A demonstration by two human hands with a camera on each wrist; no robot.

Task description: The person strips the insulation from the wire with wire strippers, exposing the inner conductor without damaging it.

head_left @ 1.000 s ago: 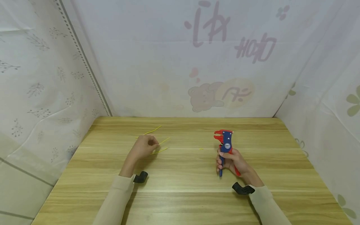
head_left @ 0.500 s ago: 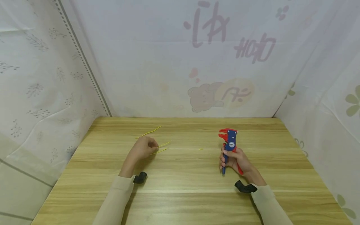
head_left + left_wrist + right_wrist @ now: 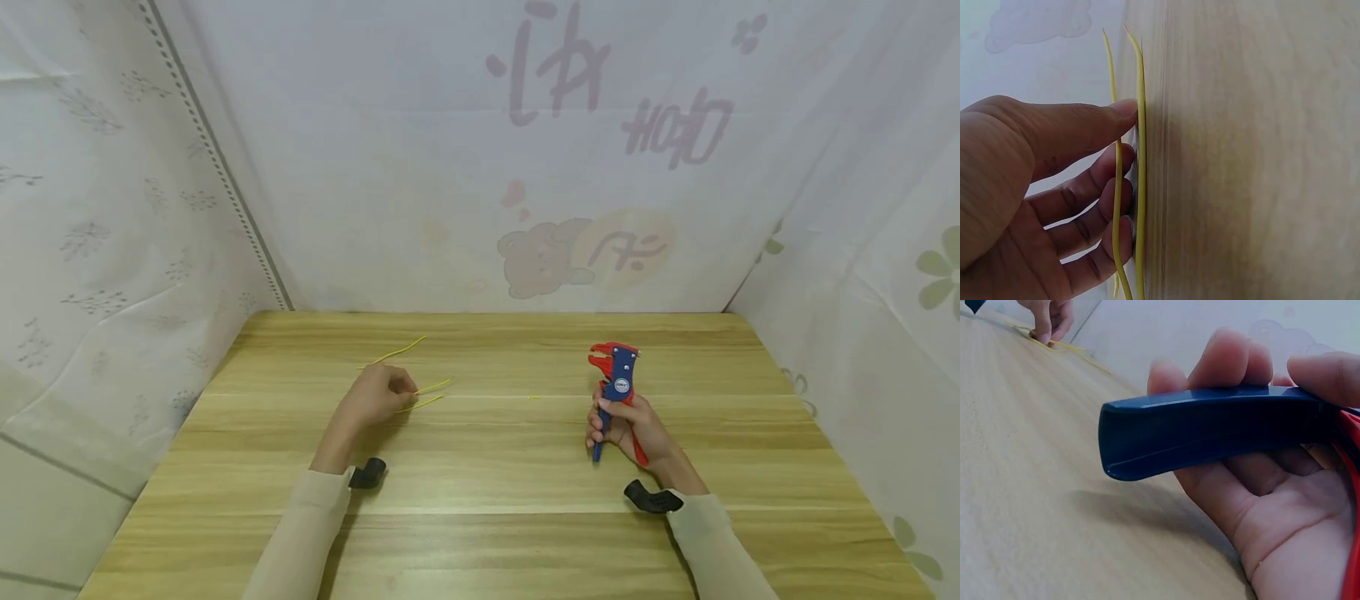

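My left hand (image 3: 373,395), low over the left side of the table, pinches a thin yellow wire (image 3: 1117,200) between thumb and fingertips. Its free end points right in the head view. Just nearer to me lies a second yellow wire (image 3: 422,404), partly hidden by the hand. Behind the hand rests a third yellow wire (image 3: 400,350). On the right, my right hand (image 3: 626,423) grips a wire stripper (image 3: 621,371) with a blue body and red jaws, held upright with the jaws facing left and apart. Its blue handle (image 3: 1210,428) fills the right wrist view.
Small yellow scraps (image 3: 532,397) lie mid-table between the hands. The wooden table (image 3: 480,475) ends at a printed curtain (image 3: 390,208) at the back, with more curtain at both sides. Black wrist cameras sit at both cuffs.
My right hand has carried the wire stripper slightly right. The free end of the wire in my left hand has dipped a little, while the left hand itself has hardly moved.
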